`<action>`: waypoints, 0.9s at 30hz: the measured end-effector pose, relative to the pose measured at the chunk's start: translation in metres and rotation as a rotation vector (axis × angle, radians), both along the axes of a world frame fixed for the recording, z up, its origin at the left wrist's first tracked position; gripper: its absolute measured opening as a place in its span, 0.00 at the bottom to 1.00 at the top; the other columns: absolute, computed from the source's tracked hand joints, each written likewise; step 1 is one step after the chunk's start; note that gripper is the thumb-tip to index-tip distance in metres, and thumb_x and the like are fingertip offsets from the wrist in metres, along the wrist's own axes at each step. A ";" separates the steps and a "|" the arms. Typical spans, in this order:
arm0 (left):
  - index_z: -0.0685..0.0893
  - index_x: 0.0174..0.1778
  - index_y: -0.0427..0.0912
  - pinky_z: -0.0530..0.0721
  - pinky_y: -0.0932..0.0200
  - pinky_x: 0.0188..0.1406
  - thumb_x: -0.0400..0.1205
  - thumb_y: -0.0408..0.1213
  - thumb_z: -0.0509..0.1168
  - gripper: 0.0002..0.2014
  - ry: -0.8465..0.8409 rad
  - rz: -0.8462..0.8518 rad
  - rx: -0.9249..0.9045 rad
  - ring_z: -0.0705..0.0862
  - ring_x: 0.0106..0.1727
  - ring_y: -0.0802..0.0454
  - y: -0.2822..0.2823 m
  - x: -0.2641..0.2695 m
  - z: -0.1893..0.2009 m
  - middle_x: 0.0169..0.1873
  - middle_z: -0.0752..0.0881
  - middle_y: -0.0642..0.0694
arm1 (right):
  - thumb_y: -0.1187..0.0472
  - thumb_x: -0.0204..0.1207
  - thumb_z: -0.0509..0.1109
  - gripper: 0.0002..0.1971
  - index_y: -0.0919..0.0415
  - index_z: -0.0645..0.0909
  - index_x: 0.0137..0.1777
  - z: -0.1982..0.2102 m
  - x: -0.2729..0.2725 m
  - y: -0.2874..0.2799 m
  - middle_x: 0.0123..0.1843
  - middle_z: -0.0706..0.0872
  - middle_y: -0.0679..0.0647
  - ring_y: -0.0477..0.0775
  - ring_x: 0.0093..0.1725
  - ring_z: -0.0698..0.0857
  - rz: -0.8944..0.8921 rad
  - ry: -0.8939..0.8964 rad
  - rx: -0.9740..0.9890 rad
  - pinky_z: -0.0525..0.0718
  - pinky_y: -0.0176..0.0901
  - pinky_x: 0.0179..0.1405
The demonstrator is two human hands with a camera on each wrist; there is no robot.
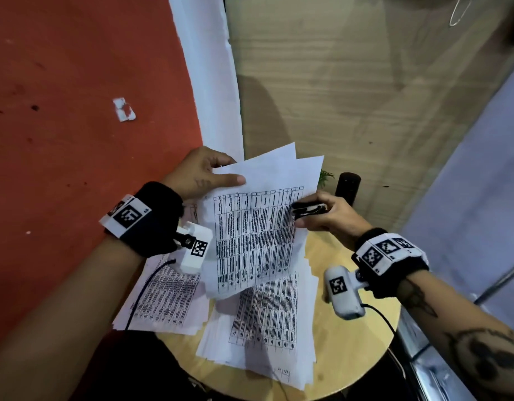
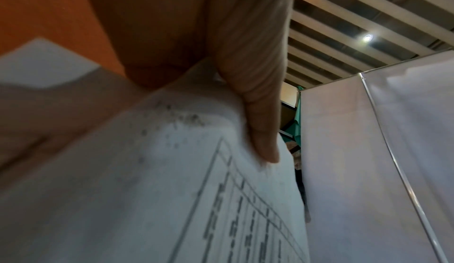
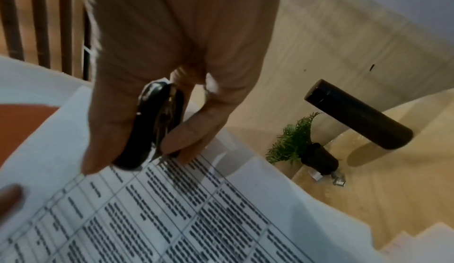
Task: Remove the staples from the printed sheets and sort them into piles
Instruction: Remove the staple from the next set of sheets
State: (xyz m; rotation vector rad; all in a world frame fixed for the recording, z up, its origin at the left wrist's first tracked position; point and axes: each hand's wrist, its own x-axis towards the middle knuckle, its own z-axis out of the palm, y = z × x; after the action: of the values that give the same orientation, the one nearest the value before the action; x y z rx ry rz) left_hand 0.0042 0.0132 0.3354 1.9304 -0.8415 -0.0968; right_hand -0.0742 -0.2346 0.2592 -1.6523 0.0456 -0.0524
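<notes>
Above the counter (image 1: 351, 322): held sheets (image 1: 255, 227), long axis running away from the person.
Left hand (image 1: 200, 175) pinches the far-left corner; right hand (image 1: 322, 212), clamping the staple remover (image 1: 309, 211), pinches the right edge.

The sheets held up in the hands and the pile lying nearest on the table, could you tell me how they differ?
The held sheets are lifted and tilted, fanned at the top; the near pile lies flat on the round table. The left hand and the right hand, which holds a black staple remover, grip the held sheets; nothing touches the pile. Both carry printed tables.
</notes>
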 end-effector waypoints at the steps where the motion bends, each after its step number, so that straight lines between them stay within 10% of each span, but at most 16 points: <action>1: 0.88 0.38 0.44 0.80 0.74 0.39 0.74 0.28 0.72 0.06 0.004 -0.015 0.019 0.85 0.35 0.69 0.001 0.001 0.001 0.30 0.89 0.62 | 0.74 0.52 0.81 0.21 0.58 0.84 0.46 0.002 0.000 0.000 0.41 0.90 0.48 0.44 0.40 0.86 0.034 0.009 0.009 0.83 0.34 0.36; 10: 0.87 0.44 0.37 0.80 0.74 0.36 0.71 0.25 0.74 0.08 0.002 -0.001 0.001 0.85 0.33 0.69 0.013 0.009 0.004 0.30 0.89 0.62 | 0.80 0.57 0.76 0.19 0.60 0.84 0.45 0.018 -0.001 0.000 0.37 0.90 0.48 0.41 0.32 0.85 0.129 -0.030 0.038 0.79 0.28 0.27; 15: 0.88 0.27 0.50 0.77 0.76 0.31 0.76 0.24 0.68 0.17 0.059 0.243 -0.211 0.81 0.26 0.72 0.044 0.021 -0.009 0.21 0.85 0.64 | 0.78 0.52 0.77 0.22 0.60 0.81 0.45 0.032 -0.004 -0.010 0.33 0.89 0.48 0.42 0.31 0.85 0.026 -0.072 0.122 0.80 0.29 0.26; 17: 0.88 0.33 0.47 0.81 0.67 0.34 0.77 0.36 0.71 0.07 0.240 0.239 -0.387 0.83 0.27 0.70 0.053 0.019 -0.027 0.24 0.87 0.62 | 0.77 0.48 0.78 0.23 0.60 0.81 0.44 0.034 -0.005 -0.008 0.32 0.89 0.47 0.42 0.29 0.85 0.030 -0.072 0.158 0.79 0.29 0.24; 21: 0.82 0.44 0.45 0.83 0.63 0.36 0.46 0.64 0.81 0.37 0.391 0.203 -0.248 0.87 0.36 0.61 0.043 -0.006 -0.074 0.31 0.89 0.60 | 0.70 0.52 0.78 0.18 0.57 0.81 0.43 0.029 -0.004 0.005 0.31 0.89 0.44 0.39 0.29 0.86 0.004 -0.081 0.209 0.79 0.27 0.24; 27: 0.78 0.56 0.39 0.85 0.69 0.46 0.70 0.23 0.73 0.21 0.267 0.442 -0.519 0.86 0.47 0.59 0.034 -0.008 -0.105 0.48 0.86 0.48 | 0.75 0.65 0.74 0.15 0.57 0.81 0.46 0.002 0.005 0.019 0.35 0.90 0.45 0.43 0.33 0.87 -0.048 0.011 0.170 0.81 0.28 0.28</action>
State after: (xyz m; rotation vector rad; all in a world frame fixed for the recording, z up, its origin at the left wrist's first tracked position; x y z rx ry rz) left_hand -0.0040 0.0472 0.2302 1.5218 -0.2160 0.1190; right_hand -0.0695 -0.2152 0.2615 -1.4820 0.0957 -0.0739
